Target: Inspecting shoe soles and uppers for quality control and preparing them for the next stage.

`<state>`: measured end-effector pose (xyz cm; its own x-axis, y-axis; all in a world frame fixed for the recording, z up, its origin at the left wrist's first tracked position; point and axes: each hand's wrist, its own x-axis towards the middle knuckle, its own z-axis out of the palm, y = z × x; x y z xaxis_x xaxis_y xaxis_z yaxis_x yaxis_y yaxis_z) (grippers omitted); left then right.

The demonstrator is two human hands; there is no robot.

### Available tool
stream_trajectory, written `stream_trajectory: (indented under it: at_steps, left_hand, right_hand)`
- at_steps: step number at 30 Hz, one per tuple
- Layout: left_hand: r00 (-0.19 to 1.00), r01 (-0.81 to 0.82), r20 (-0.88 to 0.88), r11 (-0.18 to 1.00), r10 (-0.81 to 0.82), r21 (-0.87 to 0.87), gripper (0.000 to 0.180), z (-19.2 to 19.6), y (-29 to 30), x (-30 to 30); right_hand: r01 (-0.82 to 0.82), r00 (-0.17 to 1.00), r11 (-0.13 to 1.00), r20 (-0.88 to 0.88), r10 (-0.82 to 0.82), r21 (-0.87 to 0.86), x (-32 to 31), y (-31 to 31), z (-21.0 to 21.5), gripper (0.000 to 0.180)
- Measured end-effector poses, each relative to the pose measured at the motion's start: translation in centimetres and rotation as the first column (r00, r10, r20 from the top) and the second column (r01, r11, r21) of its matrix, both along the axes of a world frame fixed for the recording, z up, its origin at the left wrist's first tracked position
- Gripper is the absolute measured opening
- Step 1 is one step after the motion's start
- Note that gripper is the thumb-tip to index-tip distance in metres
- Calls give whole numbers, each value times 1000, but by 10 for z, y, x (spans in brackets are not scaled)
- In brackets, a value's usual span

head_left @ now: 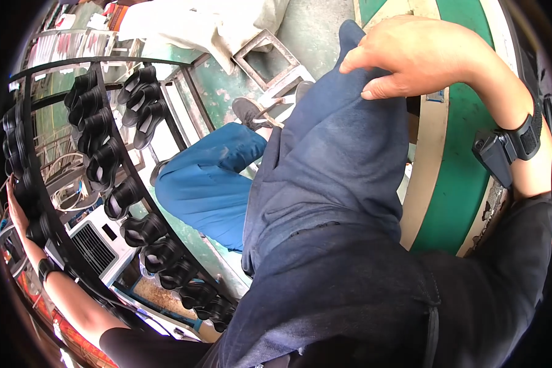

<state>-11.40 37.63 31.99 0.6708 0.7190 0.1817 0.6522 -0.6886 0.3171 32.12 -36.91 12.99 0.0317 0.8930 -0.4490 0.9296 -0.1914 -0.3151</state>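
Black shoes [107, 162] hang in rows on a dark metal rack to my left. My left hand [18, 211] reaches along the rack's far left side, beside the black shoes [27, 193] there. Its visible fingers are stretched out, partly cut off by the rack and the dim rim; whether they touch a shoe I cannot tell. My right hand [411, 58] lies palm down over my knee, which a dark blue apron [343, 165] covers. The thumb stands apart from the other fingers, and nothing shows in the hand. A black device is strapped to the right wrist.
A green and cream surface [454, 178] runs along my right side. Blue trousers [205, 184] show between the rack and the apron. A metal frame [267, 61] stands on the floor ahead, near white cloth [196, 24]. Behind the rack sits a white vented box [98, 242].
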Motion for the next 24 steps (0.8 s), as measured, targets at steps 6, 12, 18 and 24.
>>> stream_trajectory:
  at_steps: [6, 12, 18, 24]
  left_hand:
    - [998, -41, 34, 997, 43, -61, 59, -1, -19, 4]
    - [995, -74, 65, 992, 81, -102, 60, -1, -38, 11]
    - [989, -100, 90, 986, 113, -134, 62, 0, -52, 21]
    - [986, -117, 107, 984, 132, -134, 64, -4, -73, 27]
  right_hand:
    - [-15, 1000, 999, -16, 15, 34, -4, 3, 2, 44]
    - [13, 998, 998, -55, -16, -57, -1, 6, 1, 43]
    - [10, 1000, 1000, -11, -10, 13, 1, 2, -8, 41]
    - [30, 998, 999, -51, -29, 20, 4, 2, -9, 40]
